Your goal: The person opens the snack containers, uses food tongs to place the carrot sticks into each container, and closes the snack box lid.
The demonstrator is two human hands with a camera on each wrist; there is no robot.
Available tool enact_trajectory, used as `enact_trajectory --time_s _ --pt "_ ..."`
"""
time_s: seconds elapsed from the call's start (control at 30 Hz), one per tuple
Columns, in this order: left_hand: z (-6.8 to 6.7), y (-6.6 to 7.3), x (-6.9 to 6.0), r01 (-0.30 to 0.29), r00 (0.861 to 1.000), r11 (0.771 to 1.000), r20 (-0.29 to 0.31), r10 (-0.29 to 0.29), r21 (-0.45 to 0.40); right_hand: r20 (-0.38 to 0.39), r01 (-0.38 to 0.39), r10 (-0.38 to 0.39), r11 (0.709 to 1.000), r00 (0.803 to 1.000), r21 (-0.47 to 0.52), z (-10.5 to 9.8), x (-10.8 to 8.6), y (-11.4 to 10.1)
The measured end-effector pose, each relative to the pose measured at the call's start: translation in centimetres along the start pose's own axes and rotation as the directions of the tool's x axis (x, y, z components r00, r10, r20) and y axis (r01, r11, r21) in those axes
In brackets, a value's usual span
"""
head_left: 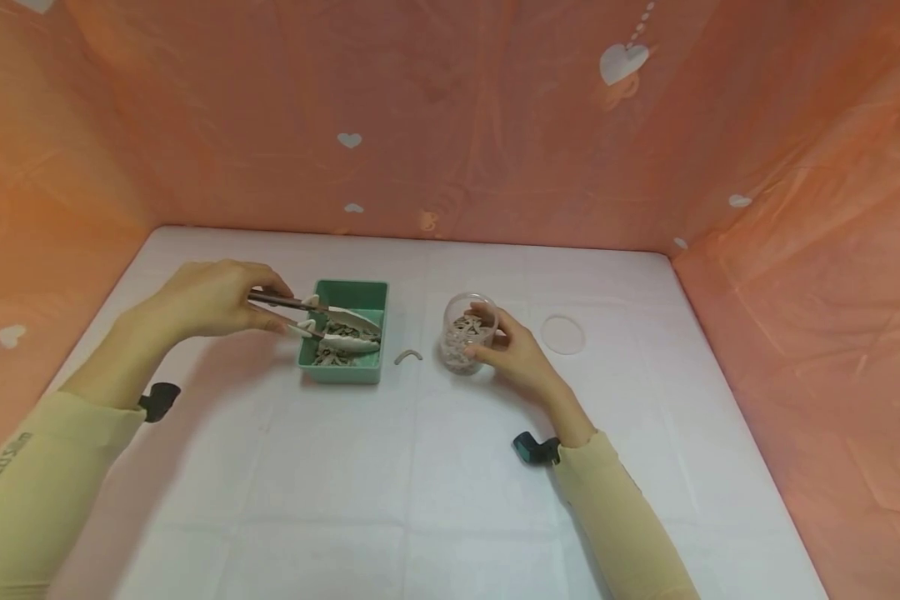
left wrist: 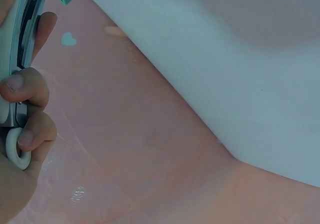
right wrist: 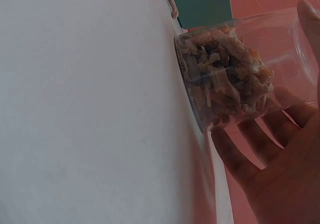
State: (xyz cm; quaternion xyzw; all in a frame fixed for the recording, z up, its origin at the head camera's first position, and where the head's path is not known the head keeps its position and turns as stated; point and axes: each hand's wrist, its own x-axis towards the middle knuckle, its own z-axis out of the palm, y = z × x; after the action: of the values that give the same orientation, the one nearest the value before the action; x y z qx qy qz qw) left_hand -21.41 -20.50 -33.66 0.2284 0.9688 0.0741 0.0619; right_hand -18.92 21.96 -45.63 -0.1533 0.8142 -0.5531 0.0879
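Note:
My left hand (head_left: 217,298) grips metal tongs (head_left: 351,319) by their handles. The tongs' pale, spread tips reach down into a green rectangular box (head_left: 342,375), over greyish dried pieces (head_left: 335,357) lying inside. In the left wrist view, fingers curl against the tongs (left wrist: 21,59) near a white ring at their end. My right hand (head_left: 523,357) holds a clear plastic jar (head_left: 457,354) standing on the table, thumb on one side and fingers around the other. The right wrist view shows brownish dried pieces (right wrist: 225,76) filling the lower part of the jar, whose mouth has no lid on it.
One curved dried piece (head_left: 408,355) lies on the white tablecloth (head_left: 330,483) between box and jar. Right of the jar is a round, clear lid (head_left: 562,333), flat on the cloth. Orange sheeting (head_left: 435,125) with white hearts rises behind the table and at both sides.

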Motion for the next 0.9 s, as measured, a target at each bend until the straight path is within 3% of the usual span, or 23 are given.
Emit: enact_trajectory --time_s 0.4,0.7,0.9 --pt "0.2 0.1 -0.2 -0.016 0.999 1.000 -0.041 0.017 0.011 0.001 0.003 -0.003 1.000 1.000 -0.011 0.0 0.2 0.0" --pt "0.5 -0.3 -0.7 -0.001 0.998 1.000 -0.060 0.001 -0.003 0.001 -0.004 0.004 1.000 1.000 0.010 0.1 0.2 0.1" --pt "0.0 -0.5 -1.1 0.025 0.996 1.000 -0.089 -0.027 -0.014 -0.001 0.000 0.000 1.000 1.000 0.009 0.2 0.3 0.1"
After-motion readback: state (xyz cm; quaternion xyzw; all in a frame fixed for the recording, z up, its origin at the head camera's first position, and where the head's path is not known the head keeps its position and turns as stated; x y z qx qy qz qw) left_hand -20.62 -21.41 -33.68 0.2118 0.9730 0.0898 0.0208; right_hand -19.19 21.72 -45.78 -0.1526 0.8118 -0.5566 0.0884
